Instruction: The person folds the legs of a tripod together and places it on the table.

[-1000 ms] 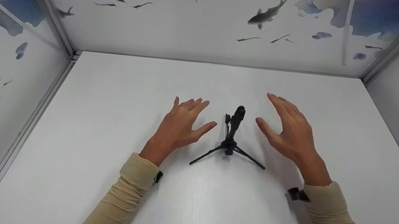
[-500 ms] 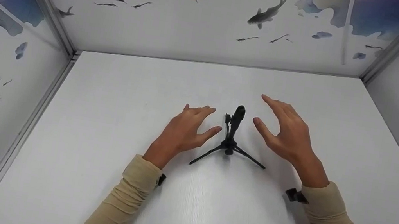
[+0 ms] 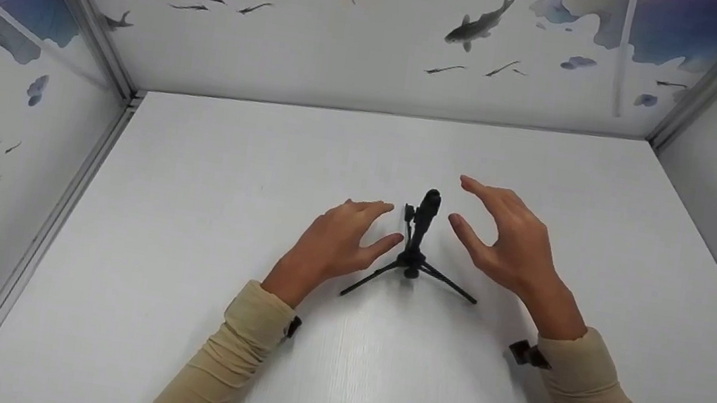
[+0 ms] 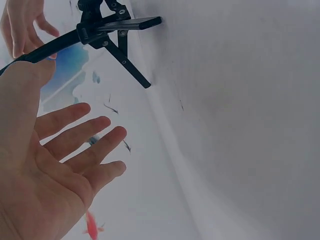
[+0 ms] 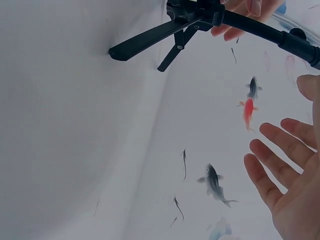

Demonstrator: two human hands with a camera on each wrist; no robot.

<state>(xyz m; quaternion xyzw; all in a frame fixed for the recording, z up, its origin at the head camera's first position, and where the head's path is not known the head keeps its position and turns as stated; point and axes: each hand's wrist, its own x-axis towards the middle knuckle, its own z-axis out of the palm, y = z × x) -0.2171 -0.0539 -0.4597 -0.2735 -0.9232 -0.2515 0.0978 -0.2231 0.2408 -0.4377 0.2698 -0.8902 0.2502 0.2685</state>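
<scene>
A small black tripod (image 3: 422,229) stands upright on the white table, its legs spread. Left of its post is my left hand (image 3: 338,241), fingers extended and thumb apart, holding nothing. On the other side my right hand (image 3: 512,246) hovers with its thumb and fingers spread, also empty. The left wrist view shows the tripod's legs (image 4: 122,60) beyond my left palm (image 4: 55,185). From the right wrist, the post (image 5: 255,30) and a leg (image 5: 145,42) appear above my right fingers (image 5: 275,170).
The white table (image 3: 232,140) is bounded by a back wall panel (image 3: 349,72) with painted fish and by side panels, with grey metal rails at the corners. A dark wrist device (image 3: 529,353) is by the right cuff, another (image 3: 293,326) by the left.
My left hand has moved to the right and slightly nearer the front, closer to the tripod. My right hand has shifted a little left. The tripod has stayed in place.
</scene>
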